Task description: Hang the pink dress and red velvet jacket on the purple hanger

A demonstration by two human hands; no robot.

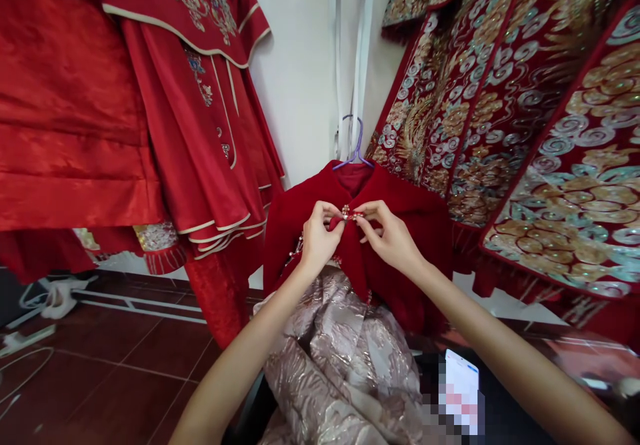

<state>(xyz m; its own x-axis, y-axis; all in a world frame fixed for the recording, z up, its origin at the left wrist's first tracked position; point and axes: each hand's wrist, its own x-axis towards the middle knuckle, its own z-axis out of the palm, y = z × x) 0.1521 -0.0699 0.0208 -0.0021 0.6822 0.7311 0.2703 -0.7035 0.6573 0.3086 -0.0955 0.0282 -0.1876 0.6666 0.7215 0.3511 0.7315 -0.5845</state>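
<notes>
Hands (321, 233) in close pinches on the beaded clasp (345, 212) of a red jacket (385, 282)

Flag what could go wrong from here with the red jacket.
The beaded clasp is small, and the left hand and right hand only pinch at it, so it might slip.

The jacket hangs on a hanger, so a hard tug could shift it.

Jacket (393, 282) on hanger (358, 156), wall (295, 85) bhd. Dress (200, 152) L of jacket, robe (465, 112) R of it. Cloth (345, 352) in frt of jacket; phone (461, 378) frt-R of it.
</notes>
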